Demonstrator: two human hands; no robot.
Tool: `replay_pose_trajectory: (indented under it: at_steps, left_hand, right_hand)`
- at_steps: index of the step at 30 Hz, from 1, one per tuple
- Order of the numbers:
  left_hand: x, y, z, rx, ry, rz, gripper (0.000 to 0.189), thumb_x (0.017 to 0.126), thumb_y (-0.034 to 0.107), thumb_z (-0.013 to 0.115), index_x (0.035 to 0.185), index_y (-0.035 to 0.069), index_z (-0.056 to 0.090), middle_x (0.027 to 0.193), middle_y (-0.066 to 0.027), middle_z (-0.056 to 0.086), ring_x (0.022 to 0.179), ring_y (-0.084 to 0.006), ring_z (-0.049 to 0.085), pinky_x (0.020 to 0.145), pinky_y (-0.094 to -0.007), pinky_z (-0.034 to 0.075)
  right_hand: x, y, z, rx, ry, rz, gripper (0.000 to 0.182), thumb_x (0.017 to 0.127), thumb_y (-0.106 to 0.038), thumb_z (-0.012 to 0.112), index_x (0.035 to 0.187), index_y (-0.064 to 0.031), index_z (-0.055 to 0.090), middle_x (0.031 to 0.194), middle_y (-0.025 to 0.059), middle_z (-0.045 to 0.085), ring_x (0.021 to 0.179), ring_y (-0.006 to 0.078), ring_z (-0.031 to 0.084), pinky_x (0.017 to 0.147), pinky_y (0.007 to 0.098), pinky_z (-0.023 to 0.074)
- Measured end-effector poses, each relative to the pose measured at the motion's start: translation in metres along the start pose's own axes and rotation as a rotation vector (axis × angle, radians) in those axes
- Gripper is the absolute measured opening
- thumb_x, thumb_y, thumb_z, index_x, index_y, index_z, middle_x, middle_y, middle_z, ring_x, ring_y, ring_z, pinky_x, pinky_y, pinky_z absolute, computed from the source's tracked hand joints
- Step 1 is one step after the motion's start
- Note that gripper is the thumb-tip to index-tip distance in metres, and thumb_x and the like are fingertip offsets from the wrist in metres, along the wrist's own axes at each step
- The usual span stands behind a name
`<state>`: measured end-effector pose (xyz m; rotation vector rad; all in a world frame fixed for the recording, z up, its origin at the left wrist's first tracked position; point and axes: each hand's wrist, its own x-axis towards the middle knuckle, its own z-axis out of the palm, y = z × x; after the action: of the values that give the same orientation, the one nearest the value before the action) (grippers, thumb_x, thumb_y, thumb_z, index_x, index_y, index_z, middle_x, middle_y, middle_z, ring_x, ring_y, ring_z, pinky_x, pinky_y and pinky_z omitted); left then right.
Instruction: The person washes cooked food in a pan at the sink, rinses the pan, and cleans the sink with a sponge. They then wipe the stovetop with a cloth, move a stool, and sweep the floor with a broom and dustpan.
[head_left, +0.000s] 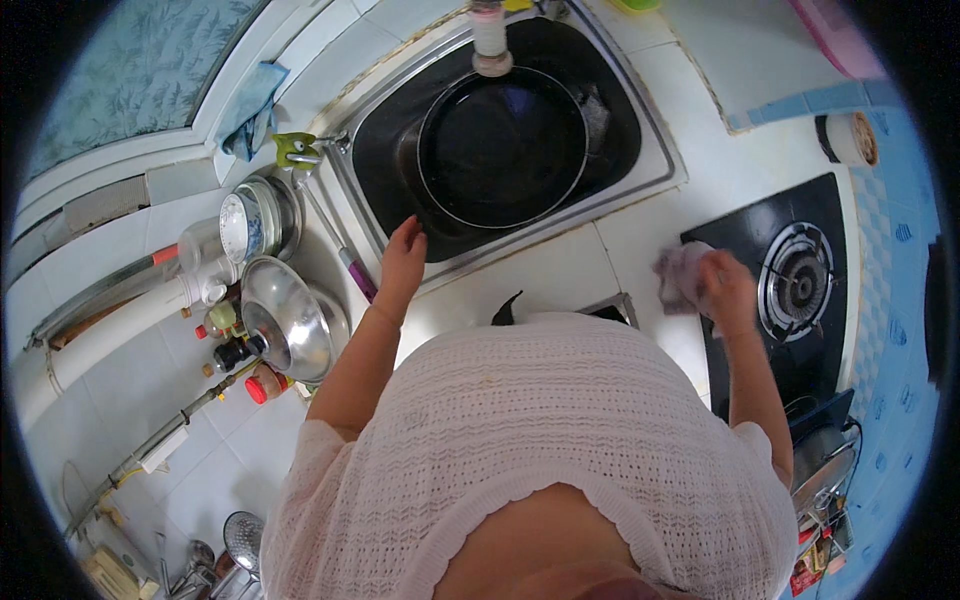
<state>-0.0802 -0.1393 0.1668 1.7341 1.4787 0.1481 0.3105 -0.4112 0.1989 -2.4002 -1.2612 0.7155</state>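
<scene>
My right hand (729, 292) grips a crumpled, greyish-pink cloth (677, 279), slightly blurred, at the left edge of a black glass gas hob (739, 225). The cloth lies partly over the white tiled countertop (555, 259) and partly over the hob. My left hand (405, 259) holds nothing; its fingers are loosely bent above the near left rim of the steel sink (660, 161). Inside the dark basin sits a wide black pan (499, 150) with a thin light rim. Its inside looks wet and shiny. A pinkish-white cylindrical fitting (490, 41) reaches over the pan's far edge.
Left of the sink lies a purple-handled tool (356, 274), near stacked bowls (259, 217) and a steel basin (289, 319). A burner (801, 285) with a metal pan support is right of my right hand. A dark curved thing (508, 309) lies by my waist.
</scene>
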Motion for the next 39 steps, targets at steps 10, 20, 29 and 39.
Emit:
replay_pose_trajectory:
  at_steps: [10, 20, 29, 39]
  left_hand:
    - [0.091, -0.105, 0.059, -0.53, -0.098, -0.329, 0.022, 0.083, 0.02, 0.046, 0.096, 0.004, 0.053, 0.087, -0.0074, 0.054, 0.076, -0.0186, 0.051, 0.067, -0.0306, 0.043]
    - [0.063, -0.006, -0.015, -0.288, 0.046, -0.187, 0.017, 0.079, 0.011, 0.053, 0.092, 0.001, 0.052, 0.084, -0.0143, 0.055, 0.078, -0.0293, 0.052, 0.07, -0.0345, 0.044]
    - [0.044, 0.067, -0.078, -1.111, 0.039, -0.29, 0.02, 0.087, 0.022, 0.049, 0.085, 0.003, 0.054, 0.072, -0.0034, 0.051, 0.065, -0.0132, 0.049, 0.065, -0.0275, 0.043]
    - [0.03, 0.147, -0.118, -0.936, -0.007, 0.04, 0.026, 0.087, 0.021, 0.047, 0.094, -0.002, 0.055, 0.071, -0.0029, 0.052, 0.065, -0.0126, 0.05, 0.063, -0.0264, 0.044]
  right_hand:
    - [0.243, -0.083, 0.09, 0.079, 0.151, -0.28, 0.031, 0.085, -0.018, 0.045, 0.11, 0.0009, 0.048, 0.104, 0.0219, 0.054, 0.098, 0.0363, 0.051, 0.084, 0.0401, 0.041]
    - [0.339, -0.068, 0.188, -0.217, -0.325, -0.157, 0.029, 0.085, -0.013, 0.035, 0.105, -0.0002, 0.051, 0.105, 0.0227, 0.054, 0.094, 0.0362, 0.055, 0.081, 0.0441, 0.0432]
    - [0.301, -0.126, 0.128, -0.224, -0.794, 0.154, 0.023, 0.082, -0.014, 0.045, 0.096, 0.0014, 0.056, 0.09, 0.0198, 0.058, 0.068, 0.0319, 0.061, 0.054, 0.0391, 0.0523]
    - [0.313, -0.065, 0.129, 0.6, -0.871, 0.606, 0.021, 0.076, -0.023, 0.056, 0.091, -0.0088, 0.059, 0.082, 0.0084, 0.06, 0.066, 0.0211, 0.057, 0.053, 0.0392, 0.0459]
